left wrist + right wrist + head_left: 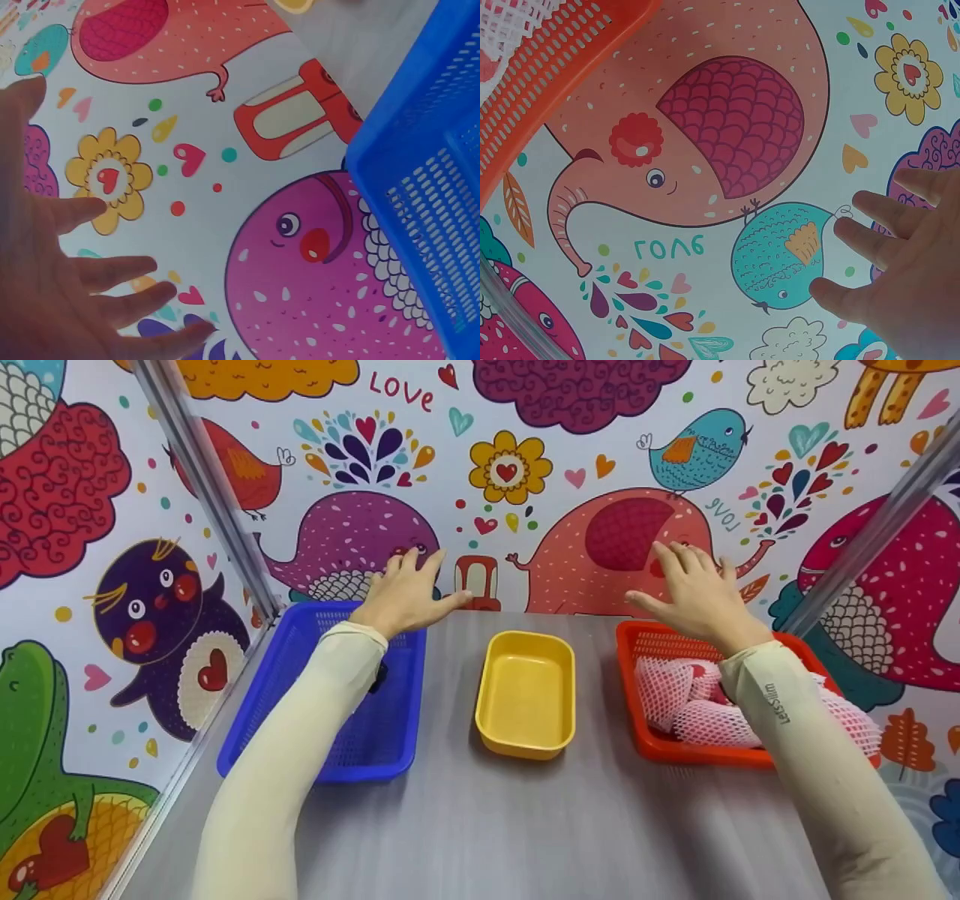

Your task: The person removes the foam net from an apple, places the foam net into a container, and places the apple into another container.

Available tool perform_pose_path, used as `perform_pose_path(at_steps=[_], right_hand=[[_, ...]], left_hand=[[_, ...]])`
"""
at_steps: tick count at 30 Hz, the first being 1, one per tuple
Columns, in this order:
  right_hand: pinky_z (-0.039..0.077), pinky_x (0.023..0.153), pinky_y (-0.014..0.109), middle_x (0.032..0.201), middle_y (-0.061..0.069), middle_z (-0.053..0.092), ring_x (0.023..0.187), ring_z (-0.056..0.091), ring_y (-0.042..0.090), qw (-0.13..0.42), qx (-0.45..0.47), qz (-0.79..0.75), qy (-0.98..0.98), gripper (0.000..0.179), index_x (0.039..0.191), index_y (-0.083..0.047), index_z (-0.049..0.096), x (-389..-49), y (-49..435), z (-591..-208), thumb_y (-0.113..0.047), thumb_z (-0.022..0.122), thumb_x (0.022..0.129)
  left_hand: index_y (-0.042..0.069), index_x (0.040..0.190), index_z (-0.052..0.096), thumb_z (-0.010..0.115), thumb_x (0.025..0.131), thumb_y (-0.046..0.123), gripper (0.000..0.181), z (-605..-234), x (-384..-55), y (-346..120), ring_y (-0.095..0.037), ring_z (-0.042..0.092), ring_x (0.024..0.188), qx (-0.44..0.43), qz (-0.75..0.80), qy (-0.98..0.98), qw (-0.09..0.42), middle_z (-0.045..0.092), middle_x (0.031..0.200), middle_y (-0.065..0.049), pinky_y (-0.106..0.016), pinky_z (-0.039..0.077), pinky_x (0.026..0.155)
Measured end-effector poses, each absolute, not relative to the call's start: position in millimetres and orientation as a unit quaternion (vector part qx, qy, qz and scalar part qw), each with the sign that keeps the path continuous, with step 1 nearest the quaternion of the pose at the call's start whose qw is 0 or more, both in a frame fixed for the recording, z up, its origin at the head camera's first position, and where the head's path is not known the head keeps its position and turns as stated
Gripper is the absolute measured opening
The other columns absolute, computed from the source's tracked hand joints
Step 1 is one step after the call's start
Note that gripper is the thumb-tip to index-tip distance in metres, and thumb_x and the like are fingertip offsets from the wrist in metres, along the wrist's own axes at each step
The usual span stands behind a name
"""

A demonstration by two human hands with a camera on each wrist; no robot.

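My left hand (409, 594) is raised above the far right corner of the blue basket (375, 771), fingers spread and holding nothing. Over the far side of the red basket (637, 735) hovers my right hand (691, 594), its fingers also spread with nothing in them. Several things wrapped in white and pink foam netting (716, 723) fill the red basket, partly hidden behind my right forearm. A small black object (379, 678) lies in the blue basket, mostly covered by my left sleeve. Between the two baskets stands a yellow tub (526, 690) with nothing inside.
The baskets and tub stand on a grey table (540, 825). Printed cartoon walls (510, 532) close off the back and sides. Metal corner posts (214, 495) rise at the back left and back right (870, 525).
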State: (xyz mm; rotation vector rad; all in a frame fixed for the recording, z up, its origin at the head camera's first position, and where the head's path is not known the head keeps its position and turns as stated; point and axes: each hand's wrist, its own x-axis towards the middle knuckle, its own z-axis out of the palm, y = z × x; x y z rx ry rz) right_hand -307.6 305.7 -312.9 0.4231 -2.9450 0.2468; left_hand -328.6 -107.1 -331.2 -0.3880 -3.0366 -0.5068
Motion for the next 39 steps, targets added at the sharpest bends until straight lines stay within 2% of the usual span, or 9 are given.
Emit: perform_pose_path(at_steps=[8, 15, 25, 29, 35, 39], right_hand=[[0.0, 0.11, 0.073, 0.158, 0.026, 0.023, 0.144, 0.016, 0.047, 0.081, 0.138, 0.075, -0.984, 0.096, 0.161, -0.013, 0.014, -292.7, 313.2, -315.5, -0.066, 0.055, 0.092], [-0.002, 0.11, 0.073, 0.159, 0.022, 0.024, 0.143, 0.02, 0.047, 0.085, 0.145, 0.078, -0.983, 0.096, 0.161, -0.017, 0.014, -271.9, 325.0, -319.3, -0.065, 0.057, 0.091], [-0.002, 0.109, 0.074, 0.156, 0.026, 0.028, 0.14, 0.023, 0.049, 0.084, 0.13, 0.066, -0.986, 0.092, 0.16, -0.012, 0.018, -253.2, 350.5, -328.5, -0.06, 0.058, 0.093], [-0.004, 0.108, 0.074, 0.156, 0.028, 0.027, 0.139, 0.023, 0.051, 0.073, 0.12, 0.063, -0.988, 0.089, 0.159, -0.009, 0.022, -252.6, 366.3, -333.1, -0.056, 0.06, 0.094], [0.004, 0.106, 0.077, 0.154, 0.031, 0.028, 0.137, 0.023, 0.052, 0.042, 0.101, 0.088, -0.99, 0.085, 0.156, -0.005, 0.026, -262.1, 395.5, -340.3, -0.047, 0.065, 0.094], [0.007, 0.103, 0.079, 0.152, 0.034, 0.026, 0.136, 0.021, 0.056, 0.0, 0.078, 0.116, -0.99, 0.095, 0.157, -0.005, 0.02, -268.1, 420.3, -351.3, -0.052, 0.068, 0.091]], left_hand=[[0.019, 0.16, 0.025, 0.047, 0.086, 0.079, 0.098, -335.5, -300.5, -109.2, -0.042, 0.021, 0.145, -0.16, -0.156, -0.974, 0.043, 0.026, 0.16, -0.02, -0.068, 0.017, 0.112], [0.02, 0.161, 0.021, 0.049, 0.087, 0.077, 0.097, -343.9, -274.5, -119.7, -0.041, 0.021, 0.146, -0.168, -0.156, -0.973, 0.028, 0.025, 0.161, -0.017, -0.069, 0.017, 0.111], [0.018, 0.161, 0.019, 0.047, 0.085, 0.08, 0.102, -363.0, -246.9, -140.8, -0.043, 0.025, 0.144, -0.159, -0.15, -0.976, 0.012, 0.028, 0.16, -0.018, -0.069, 0.019, 0.111], [0.019, 0.161, 0.019, 0.047, 0.083, 0.083, 0.105, -370.4, -236.3, -145.1, -0.043, 0.024, 0.144, -0.157, -0.157, -0.975, 0.003, 0.028, 0.16, -0.017, -0.07, 0.019, 0.11], [0.018, 0.161, 0.023, 0.047, 0.083, 0.083, 0.105, -376.0, -224.5, -148.6, -0.044, 0.027, 0.143, -0.161, -0.156, -0.975, 0.002, 0.03, 0.159, -0.019, -0.069, 0.021, 0.11], [0.017, 0.16, 0.023, 0.047, 0.082, 0.084, 0.106, -381.2, -221.4, -147.0, -0.044, 0.027, 0.143, -0.163, -0.153, -0.975, -0.013, 0.03, 0.158, -0.019, -0.069, 0.021, 0.11]])
